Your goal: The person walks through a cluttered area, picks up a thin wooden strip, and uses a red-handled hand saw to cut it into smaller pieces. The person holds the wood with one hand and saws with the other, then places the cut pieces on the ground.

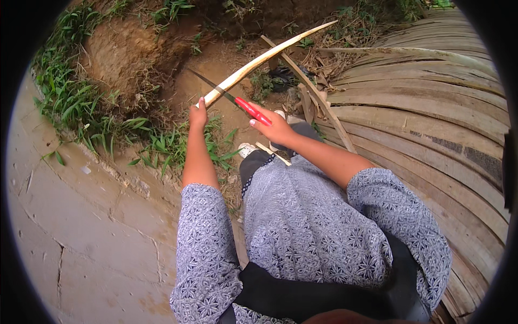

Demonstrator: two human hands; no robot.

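A long, pale, peeled stick (268,54), slightly curved and tapering to a point, slants up to the far right. My left hand (198,114) is closed around its near, thicker end, thumb up along it. In my right hand (274,127) is a knife (252,112) with a red handle, gripped with the fingers wrapped around it. Its dark, narrow blade (208,82) points to the far left and crosses the stick just beyond my left hand. A short pale strip (273,154) of the same colour lies across the patterned cloth over my lap.
Long grey-brown planks or dried stalks (410,121) are stacked along the right. A thin wooden pole (313,89) leans beside them. Ahead rises an earth mound (129,56) with grass (70,97). Cracked concrete (91,216) covers the left. A black plastic piece (285,78) lies beyond my feet.
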